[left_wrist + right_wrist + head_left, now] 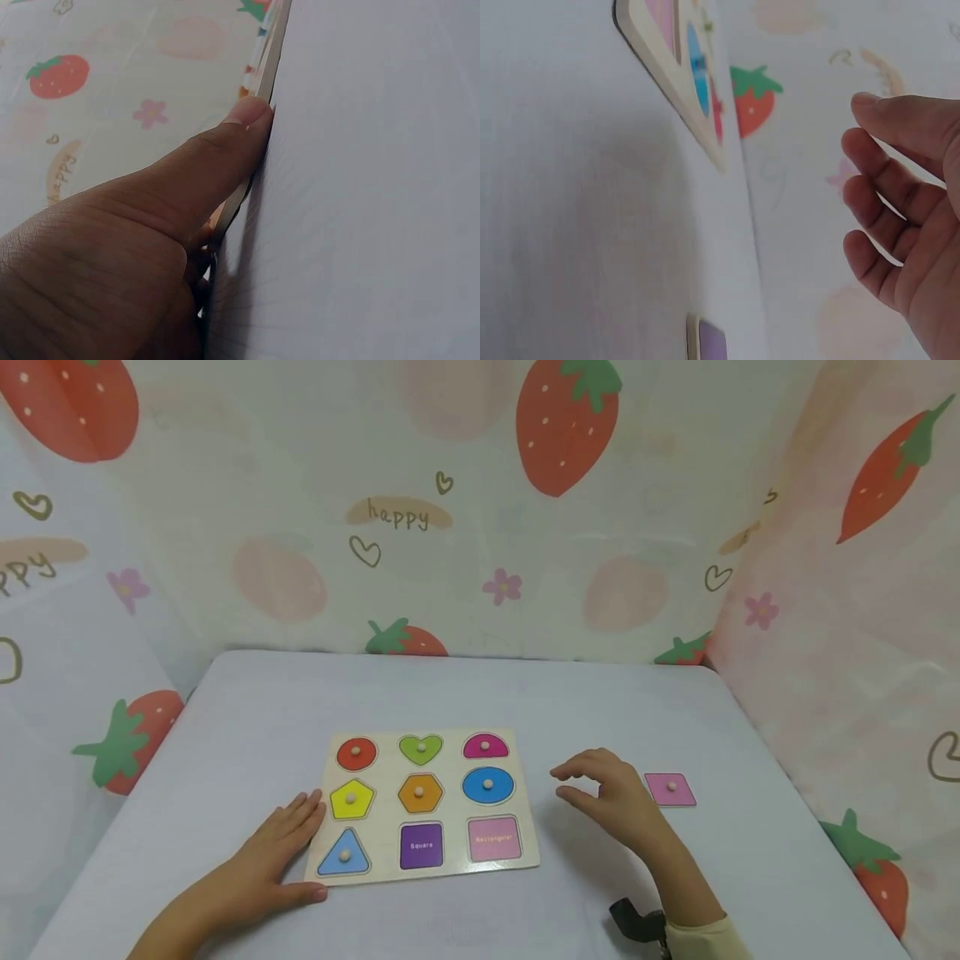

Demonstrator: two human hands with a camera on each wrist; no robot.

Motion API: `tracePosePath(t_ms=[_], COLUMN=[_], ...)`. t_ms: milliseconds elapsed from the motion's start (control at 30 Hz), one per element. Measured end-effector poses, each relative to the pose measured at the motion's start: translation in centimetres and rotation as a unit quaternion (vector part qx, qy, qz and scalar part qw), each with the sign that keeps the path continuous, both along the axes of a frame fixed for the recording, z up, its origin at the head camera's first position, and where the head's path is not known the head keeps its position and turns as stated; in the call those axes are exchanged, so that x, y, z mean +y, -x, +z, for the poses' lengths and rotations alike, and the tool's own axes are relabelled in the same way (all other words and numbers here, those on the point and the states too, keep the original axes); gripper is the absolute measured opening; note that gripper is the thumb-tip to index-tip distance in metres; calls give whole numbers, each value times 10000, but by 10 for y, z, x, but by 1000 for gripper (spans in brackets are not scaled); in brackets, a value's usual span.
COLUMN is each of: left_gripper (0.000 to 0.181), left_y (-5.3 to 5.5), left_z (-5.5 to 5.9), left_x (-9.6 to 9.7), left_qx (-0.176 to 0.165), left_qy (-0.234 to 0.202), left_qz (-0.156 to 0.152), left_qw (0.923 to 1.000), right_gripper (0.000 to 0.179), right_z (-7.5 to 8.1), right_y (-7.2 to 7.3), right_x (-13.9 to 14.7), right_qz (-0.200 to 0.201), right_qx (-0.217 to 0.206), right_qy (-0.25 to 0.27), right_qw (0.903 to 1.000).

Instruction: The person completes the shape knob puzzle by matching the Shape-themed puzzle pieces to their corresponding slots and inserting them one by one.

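A wooden shape puzzle board (380, 760) lies on the white table. Knobbed pieces sit in most slots; the slots printed "Square" (422, 846) and "Rectangular" (494, 839) hold no piece. My left hand (262, 867) rests at the board's left edge, fingers stretched, thumb at the near left corner, also seen in the left wrist view. Right of the board my right hand (611, 797) hovers with loosely bent fingers and nothing between them. Just beyond it lies a pink knobbed piece (660, 792). A purplish piece (714, 341), partly cut off, shows low in the right wrist view.
The white table (450, 693) is bordered by strawberry-patterned sheets (465, 543) at the back and both sides. A black device (636, 922) is beside the right wrist.
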State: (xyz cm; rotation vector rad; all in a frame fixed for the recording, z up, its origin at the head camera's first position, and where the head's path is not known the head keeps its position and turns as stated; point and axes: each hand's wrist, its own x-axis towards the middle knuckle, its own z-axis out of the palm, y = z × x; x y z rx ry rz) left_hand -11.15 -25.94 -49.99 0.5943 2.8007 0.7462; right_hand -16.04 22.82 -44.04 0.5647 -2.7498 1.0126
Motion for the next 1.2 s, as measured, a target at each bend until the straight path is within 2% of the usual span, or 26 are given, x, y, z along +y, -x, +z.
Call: tracePosePath(t_ms=[233, 600, 767, 1000, 1200], left_gripper=[113, 115, 115, 115, 115], left_y=[3, 2, 0, 0, 0], left_z=[4, 7, 5, 5, 2], left_x=[0, 1, 1, 2, 2], left_qx=[-160, -267, -232, -291, -292], left_qy=[-53, -33, -44, -83, -66], left_qz=[50, 100, 30, 121, 126], left_qw=[9998, 9996, 9997, 9995, 9995], right_gripper=[25, 19, 21, 29, 30], right_z=[-3, -10, -12, -19, -25], right_y=[3, -2, -3, 0, 3], right_x=[26, 53, 64, 80, 82], right_qz=[-348, -705, -828, -996, -1012], right_qx=[103, 158, 39, -411, -873], right_qy=[455, 466, 373, 168, 80], right_qw=[9983, 9963, 9959, 9940, 9910])
